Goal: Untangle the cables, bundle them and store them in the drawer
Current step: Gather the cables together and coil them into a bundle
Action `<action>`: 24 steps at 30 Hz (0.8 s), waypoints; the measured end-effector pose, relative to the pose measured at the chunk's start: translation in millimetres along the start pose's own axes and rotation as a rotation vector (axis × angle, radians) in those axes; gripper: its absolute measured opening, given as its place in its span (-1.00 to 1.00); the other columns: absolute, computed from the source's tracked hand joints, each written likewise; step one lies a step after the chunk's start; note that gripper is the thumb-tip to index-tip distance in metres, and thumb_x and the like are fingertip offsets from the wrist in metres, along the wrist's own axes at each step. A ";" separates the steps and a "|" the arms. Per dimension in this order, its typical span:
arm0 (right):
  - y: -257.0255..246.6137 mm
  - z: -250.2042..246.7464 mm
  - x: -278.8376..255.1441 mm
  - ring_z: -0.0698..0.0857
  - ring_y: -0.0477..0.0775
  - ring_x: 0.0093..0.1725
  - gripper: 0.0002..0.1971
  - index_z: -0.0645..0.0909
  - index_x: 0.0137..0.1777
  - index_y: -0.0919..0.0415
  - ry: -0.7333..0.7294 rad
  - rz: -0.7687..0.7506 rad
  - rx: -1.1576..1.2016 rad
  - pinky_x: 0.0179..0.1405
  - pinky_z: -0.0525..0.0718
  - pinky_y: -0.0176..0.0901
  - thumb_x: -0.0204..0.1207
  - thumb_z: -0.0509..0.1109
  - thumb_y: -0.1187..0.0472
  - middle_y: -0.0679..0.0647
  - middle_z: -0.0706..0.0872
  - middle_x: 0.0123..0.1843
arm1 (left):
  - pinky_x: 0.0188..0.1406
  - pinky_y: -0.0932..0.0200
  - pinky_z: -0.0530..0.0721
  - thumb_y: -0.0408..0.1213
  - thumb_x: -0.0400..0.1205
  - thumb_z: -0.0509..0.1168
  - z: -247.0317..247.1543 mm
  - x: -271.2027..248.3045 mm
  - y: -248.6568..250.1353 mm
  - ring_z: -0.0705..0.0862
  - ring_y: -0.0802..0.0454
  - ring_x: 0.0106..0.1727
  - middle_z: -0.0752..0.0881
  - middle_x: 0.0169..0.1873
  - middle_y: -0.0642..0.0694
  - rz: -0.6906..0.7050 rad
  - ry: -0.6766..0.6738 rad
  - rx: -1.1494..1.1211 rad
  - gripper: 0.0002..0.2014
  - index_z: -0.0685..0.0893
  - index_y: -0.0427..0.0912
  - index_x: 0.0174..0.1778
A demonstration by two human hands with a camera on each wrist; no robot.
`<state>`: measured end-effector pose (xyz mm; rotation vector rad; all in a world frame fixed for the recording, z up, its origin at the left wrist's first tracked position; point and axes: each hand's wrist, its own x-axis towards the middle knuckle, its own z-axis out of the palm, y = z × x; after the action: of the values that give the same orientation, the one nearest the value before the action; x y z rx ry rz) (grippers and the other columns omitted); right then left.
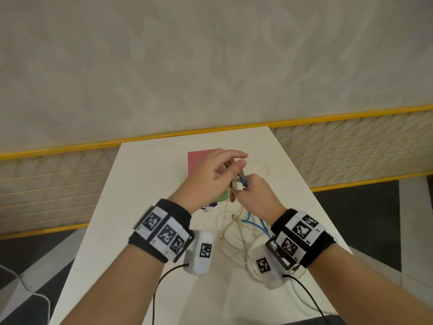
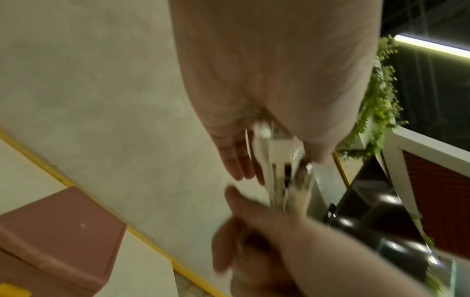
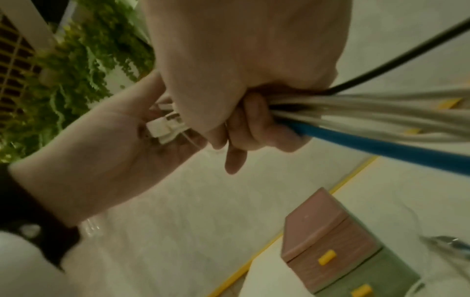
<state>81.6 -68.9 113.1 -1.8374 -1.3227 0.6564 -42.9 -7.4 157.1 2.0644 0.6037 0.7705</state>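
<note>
Our right hand (image 1: 254,195) was clenched in a fist around a bunch of cables (image 3: 356,116), white ones, a blue one and a black one, all running out between the curled fingers (image 3: 254,128). Nearest to us, the loose lengths of those cables lay in tangled loops (image 1: 236,235) on the white tabletop (image 1: 145,184), between our two wrists. Just beyond the fist, our left hand (image 1: 210,172) pinched the white plug ends (image 3: 165,126) that stuck out of the right hand's grip, its other fingers relaxed and spread. Both hands were raised above the tabletop, touching each other at the plugs. Farther out, partly hidden under the left hand, stood the small drawer unit (image 3: 330,241) with a pink drawer above a green one, each with a yellow handle, both closed. Behind the tabletop ran a yellow railing (image 1: 70,146).
</note>
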 end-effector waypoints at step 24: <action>51.5 -31.5 -6.6 0.60 -0.54 -0.19 -0.73 0.75 -0.26 0.35 0.046 0.051 0.280 -0.24 0.44 -0.76 0.58 0.26 0.43 -0.37 0.71 -0.31 | 0.32 0.06 0.49 -0.50 0.64 0.13 74.4 2.3 -218.6 0.51 -0.20 0.43 0.52 0.41 -0.19 -0.532 -0.430 0.692 -0.56 0.53 -0.19 0.45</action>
<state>131.9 -92.9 88.9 -1.6529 -1.0962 0.7797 -19.6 72.2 -58.4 2.3944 1.2121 -0.2336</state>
